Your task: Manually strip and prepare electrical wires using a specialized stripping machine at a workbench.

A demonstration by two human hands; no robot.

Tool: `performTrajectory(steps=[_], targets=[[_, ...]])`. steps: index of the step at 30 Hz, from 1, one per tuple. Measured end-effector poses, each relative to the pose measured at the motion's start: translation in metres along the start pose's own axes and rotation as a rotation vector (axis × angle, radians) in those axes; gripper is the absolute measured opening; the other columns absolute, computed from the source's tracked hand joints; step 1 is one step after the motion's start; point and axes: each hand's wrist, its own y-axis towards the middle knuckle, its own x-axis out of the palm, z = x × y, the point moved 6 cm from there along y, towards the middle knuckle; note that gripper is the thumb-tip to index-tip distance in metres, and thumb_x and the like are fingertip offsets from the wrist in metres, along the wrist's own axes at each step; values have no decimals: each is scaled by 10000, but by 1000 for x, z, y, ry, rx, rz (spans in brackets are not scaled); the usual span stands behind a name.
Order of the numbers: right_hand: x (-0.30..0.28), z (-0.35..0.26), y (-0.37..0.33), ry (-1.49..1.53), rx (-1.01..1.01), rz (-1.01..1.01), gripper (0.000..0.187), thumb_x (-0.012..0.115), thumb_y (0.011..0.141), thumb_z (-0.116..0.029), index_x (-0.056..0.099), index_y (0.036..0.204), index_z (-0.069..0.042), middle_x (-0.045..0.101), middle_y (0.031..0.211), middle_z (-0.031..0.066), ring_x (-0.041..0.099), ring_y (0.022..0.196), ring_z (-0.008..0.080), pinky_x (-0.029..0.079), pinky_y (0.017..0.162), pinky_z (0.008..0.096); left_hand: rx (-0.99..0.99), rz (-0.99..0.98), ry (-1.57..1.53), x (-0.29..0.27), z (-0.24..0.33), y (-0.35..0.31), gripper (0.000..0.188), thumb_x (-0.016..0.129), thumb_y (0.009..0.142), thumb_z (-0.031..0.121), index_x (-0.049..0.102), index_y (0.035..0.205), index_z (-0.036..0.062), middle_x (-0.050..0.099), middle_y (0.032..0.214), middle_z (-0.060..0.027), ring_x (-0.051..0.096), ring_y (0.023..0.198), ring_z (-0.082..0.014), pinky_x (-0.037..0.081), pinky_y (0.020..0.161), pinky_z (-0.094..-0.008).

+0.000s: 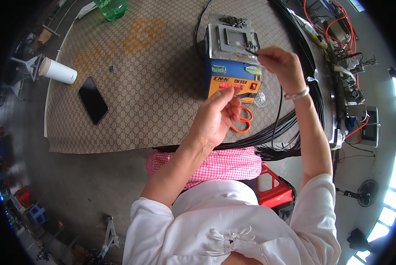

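The right hand (281, 65), thumb and forefinger pinched on a thin dark piece (251, 52), holds it over the right side of the metal tray (220, 52) on top of the blue-and-orange box (226, 70). Apart from it, the left hand (213, 117) curls before the box's front; whether it grips anything I cannot tell. Orange-handled scissors (250, 116) lie just beside its fingers, near black cables (251, 142).

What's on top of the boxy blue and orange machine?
A silvery metal tray with a raised square frame, and small dark scraps along its far edge. The surface of the machine underneath is covered, so I can't see it.
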Motion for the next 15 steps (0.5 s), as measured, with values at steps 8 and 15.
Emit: performTrajectory(steps=[8,15], targets=[[0,5,46,-526,-328,144,111,618,714,-89,654,812,-51,604,764,87,593,693,247,466,639,325,-84,71,-40,-24,-20,-5,153,504,876,154,560,942,28,542,730,-14,491,622,-89,410,590,-219],[15,10,53,-737,-310,100,75,587,741,-97,645,785,-79,574,807,72,571,776,263,452,679,367,-81,69,-26,-31,-20,-5,140,522,867,147,564,939,34,547,727,-10,494,627,-76,418,600,-207]])
